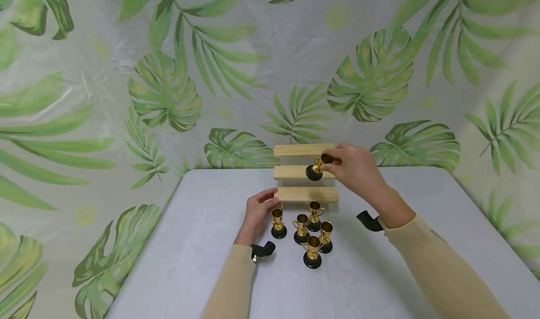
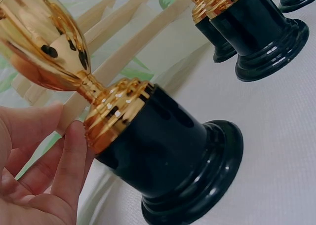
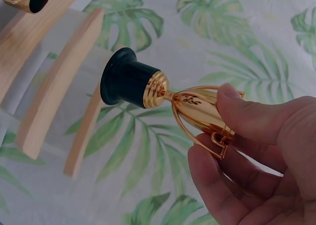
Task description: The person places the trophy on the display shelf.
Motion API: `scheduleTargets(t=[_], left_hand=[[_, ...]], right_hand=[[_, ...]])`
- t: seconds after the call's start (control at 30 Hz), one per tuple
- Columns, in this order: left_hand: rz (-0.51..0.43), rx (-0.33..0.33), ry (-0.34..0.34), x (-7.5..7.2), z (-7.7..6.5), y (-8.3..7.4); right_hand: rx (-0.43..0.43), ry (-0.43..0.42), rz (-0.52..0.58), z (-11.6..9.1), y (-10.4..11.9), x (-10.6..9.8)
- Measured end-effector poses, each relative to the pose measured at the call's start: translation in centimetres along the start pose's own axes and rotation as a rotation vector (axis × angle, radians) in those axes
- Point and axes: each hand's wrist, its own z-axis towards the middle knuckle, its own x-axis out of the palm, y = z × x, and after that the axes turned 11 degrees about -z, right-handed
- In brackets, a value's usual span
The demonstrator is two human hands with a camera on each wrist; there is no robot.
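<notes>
My right hand (image 1: 358, 166) pinches a small gold trophy cup (image 3: 200, 109) by its bowl and handles, black base pointing away from the palm. In the head view this trophy overlaps the middle and top boards of a three-tier wooden shelf (image 1: 305, 195). At the shelf's left end, my left hand (image 1: 256, 212) pinches the front board (image 2: 71, 111) between thumb and fingers. Just in front of those fingers a trophy (image 1: 277, 220) stands upright on its black base. Several more trophies (image 1: 313, 251) stand close together to its right.
A white-covered table (image 1: 190, 263) carries everything. Behind it hangs a leaf-print sheet (image 1: 295, 52), close behind the shelf. Black devices sit on the left wrist (image 1: 263, 249) and the right wrist (image 1: 369, 221).
</notes>
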Motion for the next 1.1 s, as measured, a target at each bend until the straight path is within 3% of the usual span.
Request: scheduleTargets(t=[0.37,1.1], left_hand=[[-0.013,0.005,0.009,0.1,-0.2,0.0],[-0.025,0.015,0.008,0.0,-0.4,-0.1]], right_hand=[[-0.004,0.01,0.012,2.3,0.5,-0.3],[0.017,0.156,0.002,7.4,1.5,-1.5]])
